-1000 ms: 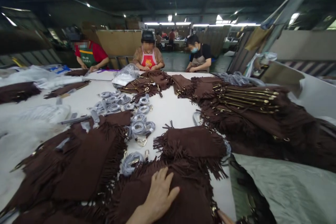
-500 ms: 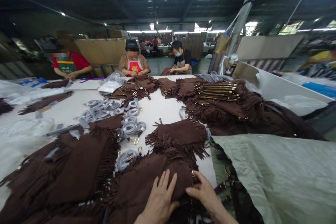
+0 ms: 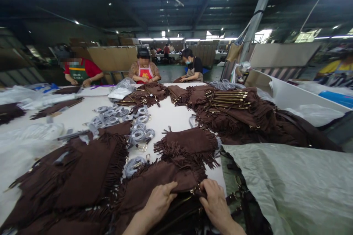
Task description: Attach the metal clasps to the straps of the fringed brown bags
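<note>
1. Your left hand (image 3: 160, 202) and right hand (image 3: 215, 202) both pinch the near brown fringed bag (image 3: 162, 185) at its top edge.
2. Wrapped straps (image 3: 134, 165) lie just left; a grey-green sack (image 3: 289, 187) crowds the right.

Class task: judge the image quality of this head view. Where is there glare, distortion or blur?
Head view: ceiling strip lights blow out to glare; wide-angle bending curves the white table and pillar; both hands on the brown fringed bag look reasonably sharp; faces are blurred.

Dark brown suede fringed bag (image 3: 162, 187), lying flat at the table's near edge, gold zipper hardware along its top
</note>
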Demonstrator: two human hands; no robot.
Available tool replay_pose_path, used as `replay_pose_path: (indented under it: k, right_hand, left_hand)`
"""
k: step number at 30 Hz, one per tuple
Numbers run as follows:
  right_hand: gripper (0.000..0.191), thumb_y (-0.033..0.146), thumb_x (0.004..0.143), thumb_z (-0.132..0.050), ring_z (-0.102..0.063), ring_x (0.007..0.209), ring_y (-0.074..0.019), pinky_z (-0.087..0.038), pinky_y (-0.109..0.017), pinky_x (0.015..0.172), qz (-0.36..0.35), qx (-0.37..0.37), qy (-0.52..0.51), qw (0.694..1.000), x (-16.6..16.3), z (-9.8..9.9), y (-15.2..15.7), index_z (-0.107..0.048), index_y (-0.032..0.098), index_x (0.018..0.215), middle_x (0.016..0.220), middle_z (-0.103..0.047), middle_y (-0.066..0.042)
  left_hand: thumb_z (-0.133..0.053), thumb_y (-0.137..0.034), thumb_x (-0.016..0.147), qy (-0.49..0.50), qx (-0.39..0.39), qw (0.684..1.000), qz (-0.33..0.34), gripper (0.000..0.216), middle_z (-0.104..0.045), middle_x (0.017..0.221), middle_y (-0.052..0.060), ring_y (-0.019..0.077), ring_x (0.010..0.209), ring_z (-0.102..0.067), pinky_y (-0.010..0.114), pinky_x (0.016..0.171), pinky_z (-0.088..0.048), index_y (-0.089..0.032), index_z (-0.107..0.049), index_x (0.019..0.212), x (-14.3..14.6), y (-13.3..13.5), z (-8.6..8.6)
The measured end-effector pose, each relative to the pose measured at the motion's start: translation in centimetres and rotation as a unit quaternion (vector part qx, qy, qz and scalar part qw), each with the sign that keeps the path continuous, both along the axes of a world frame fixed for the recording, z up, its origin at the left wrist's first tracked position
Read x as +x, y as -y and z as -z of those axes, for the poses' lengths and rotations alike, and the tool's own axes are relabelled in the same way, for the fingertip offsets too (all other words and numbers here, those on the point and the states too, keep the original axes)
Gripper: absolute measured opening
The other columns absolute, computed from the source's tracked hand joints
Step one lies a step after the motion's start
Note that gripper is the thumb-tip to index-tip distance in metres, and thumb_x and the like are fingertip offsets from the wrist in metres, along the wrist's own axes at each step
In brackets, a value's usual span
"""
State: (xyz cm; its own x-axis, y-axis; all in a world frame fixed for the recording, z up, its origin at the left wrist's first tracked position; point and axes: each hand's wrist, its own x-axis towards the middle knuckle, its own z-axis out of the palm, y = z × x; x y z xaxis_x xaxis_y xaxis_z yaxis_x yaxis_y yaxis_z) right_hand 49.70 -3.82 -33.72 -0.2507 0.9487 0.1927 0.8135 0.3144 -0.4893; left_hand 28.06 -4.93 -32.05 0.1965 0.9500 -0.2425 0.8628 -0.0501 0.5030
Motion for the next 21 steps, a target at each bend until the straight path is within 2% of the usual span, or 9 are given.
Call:
replay_pose_path:
  k: [3, 5, 7, 9, 12, 14, 18, 21]
  right_hand:
    - [0.029, 0.002, 0.067, -0.038, -0.052, 0.075, -0.0171, -0.037, -0.03, 0.069, -0.04, 0.056, 0.034, 0.997, 1.1, 1.1, 0.6, -0.05, 0.022, 0.084, 0.08, -0.057, -0.001]
    - [0.038, 0.002, 0.071, -0.036, -0.056, 0.081, -0.0172, -0.04, -0.028, 0.069, -0.064, 0.088, 0.072, 0.991, 1.9, 2.3, 0.9, -0.05, 0.021, 0.1, 0.098, -0.059, -0.005]
    - [0.043, 0.003, 0.073, -0.035, -0.058, 0.087, -0.0181, -0.043, -0.027, 0.069, -0.075, 0.116, 0.107, 0.985, 2.4, 3.3, 1.4, -0.045, 0.018, 0.112, 0.112, -0.055, -0.011]
    - [0.039, 0.004, 0.075, -0.035, -0.061, 0.079, -0.0183, -0.044, -0.025, 0.065, -0.073, 0.112, 0.128, 0.983, 2.6, 3.9, 2.0, -0.047, 0.016, 0.11, 0.101, -0.06, -0.011]
    - [0.019, 0.015, 0.083, -0.036, -0.061, 0.06, -0.0167, -0.041, -0.023, 0.052, -0.065, 0.025, 0.106, 0.992, 2.4, 3.7, 3.0, -0.053, 0.021, 0.089, 0.072, -0.063, -0.003]
    - [0.017, 0.027, 0.087, -0.037, -0.061, 0.058, -0.0169, -0.038, -0.022, 0.049, -0.054, -0.06, 0.063, 0.995, 2.3, 3.0, 3.2, -0.053, 0.023, 0.082, 0.066, -0.064, -0.001]
    - [0.024, 0.034, 0.087, -0.034, -0.058, 0.058, -0.0149, -0.035, -0.023, 0.054, -0.043, -0.203, -0.065, 0.976, 2.7, 1.9, 1.9, -0.051, 0.023, 0.074, 0.062, -0.061, 0.001]
    - [0.03, 0.039, 0.085, -0.033, -0.05, 0.057, -0.0128, -0.033, -0.022, 0.053, -0.041, -0.268, -0.161, 0.949, 3.2, 1.9, 0.5, -0.041, 0.022, 0.062, 0.059, -0.053, 0.004]
  left_hand:
    - [-0.047, -0.017, 0.078, -0.04, 0.022, 0.999, 0.027, 0.042, -0.052, 0.124, 0.007, 0.0193, 0.111, -0.05, 0.032, 0.093, -0.04, -0.021, -0.048, 0.12, 0.7, 0.8, 1.2]
    - [-0.048, -0.016, 0.077, -0.091, 0.05, 0.994, 0.042, 0.045, -0.049, 0.126, 0.012, 0.0225, 0.114, -0.047, 0.035, 0.093, -0.041, -0.017, -0.044, 0.122, 1.7, 1.2, 1.8]
    - [-0.049, -0.017, 0.077, -0.134, 0.11, 0.983, 0.065, 0.048, -0.049, 0.125, 0.015, 0.026, 0.113, -0.048, 0.037, 0.088, -0.045, -0.014, -0.041, 0.125, 3.0, 1.4, 2.3]
    - [-0.048, -0.018, 0.079, -0.148, 0.191, 0.965, 0.102, 0.047, -0.053, 0.12, 0.015, 0.0268, 0.108, -0.051, 0.037, 0.083, -0.048, -0.015, -0.04, 0.125, 4.3, 1.3, 2.7]
    - [-0.038, -0.02, 0.086, -0.146, 0.291, 0.933, 0.156, 0.038, -0.058, 0.11, 0.014, 0.0245, 0.1, -0.055, 0.036, 0.078, -0.049, -0.015, -0.041, 0.123, 5.7, 1.0, 3.4]
    - [-0.031, -0.02, 0.088, -0.154, 0.32, 0.918, 0.177, 0.037, -0.058, 0.107, 0.015, 0.0241, 0.098, -0.056, 0.037, 0.078, -0.048, -0.013, -0.041, 0.123, 6.0, 0.8, 4.0]
    - [-0.026, -0.014, 0.088, -0.187, 0.31, 0.908, 0.211, 0.035, -0.059, 0.103, 0.017, 0.0242, 0.094, -0.056, 0.039, 0.079, -0.046, -0.007, -0.045, 0.116, 5.7, 0.4, 4.6]
    - [-0.026, -0.011, 0.086, -0.198, 0.298, 0.911, 0.207, 0.031, -0.06, 0.089, 0.014, 0.0222, 0.081, -0.057, 0.038, 0.07, -0.049, -0.009, -0.053, 0.101, 5.7, 0.1, 4.3]
